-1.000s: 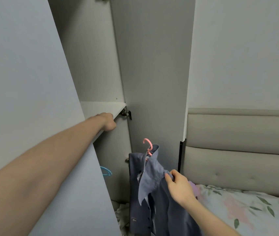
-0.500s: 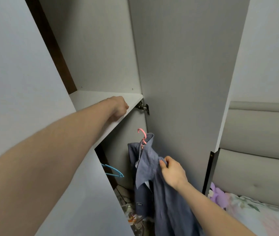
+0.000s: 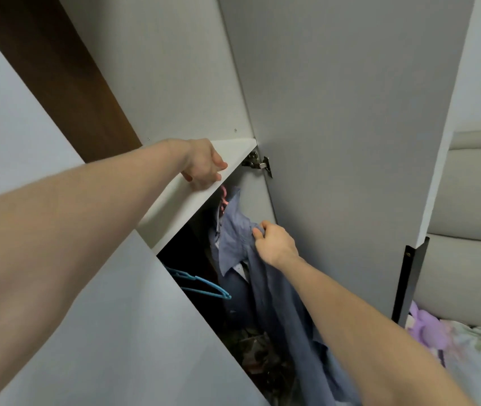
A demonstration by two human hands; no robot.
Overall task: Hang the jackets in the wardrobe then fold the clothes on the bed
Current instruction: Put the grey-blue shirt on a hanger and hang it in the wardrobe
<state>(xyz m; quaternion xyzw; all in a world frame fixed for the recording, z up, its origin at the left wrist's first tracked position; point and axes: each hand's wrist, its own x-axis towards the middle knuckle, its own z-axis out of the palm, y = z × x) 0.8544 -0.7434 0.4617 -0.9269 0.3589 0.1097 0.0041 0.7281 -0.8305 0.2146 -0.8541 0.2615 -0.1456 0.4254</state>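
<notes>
The pink hanger [image 3: 224,197] was mostly hidden behind the shelf [image 3: 192,197] edge. The right hand [image 3: 275,244] made a closed grip, pinching the blue jacket's [image 3: 242,244] soft cloth, which hung just left of and below it inside the wardrobe [image 3: 160,68]. The left hand [image 3: 204,165] curled over the smooth white shelf edge above.

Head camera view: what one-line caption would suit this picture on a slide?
Left hand grips the wardrobe shelf edge while right hand lifts a blue jacket on its pink hanger inside.
</notes>
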